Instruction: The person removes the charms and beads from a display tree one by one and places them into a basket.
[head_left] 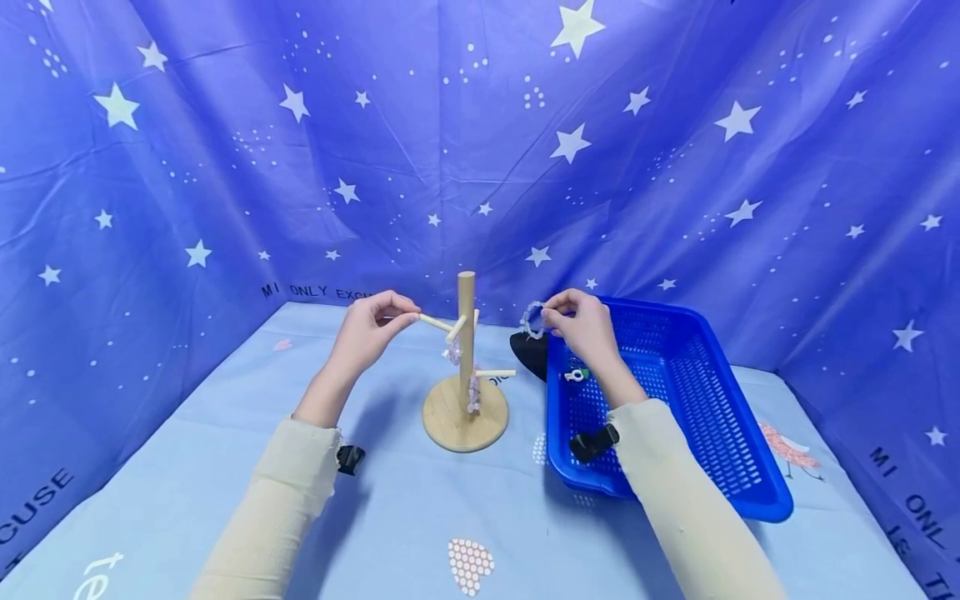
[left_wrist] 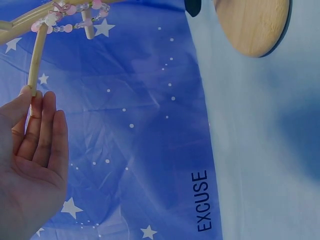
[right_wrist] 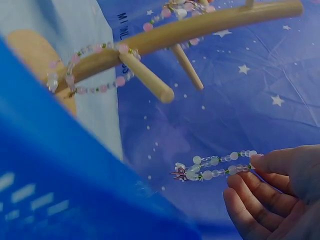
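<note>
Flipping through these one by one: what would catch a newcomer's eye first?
Probably the bright blue basket, right of centre in the head view. Next, the wooden stand at the centre, beaded bracelets hanging from its pegs. Then the right grip, pinching another bracelet that shows between stand and basket.

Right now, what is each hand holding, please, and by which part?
Left hand: wooden peg, by its tip. Right hand: beaded bracelet, on the side opposite its charm.
</note>
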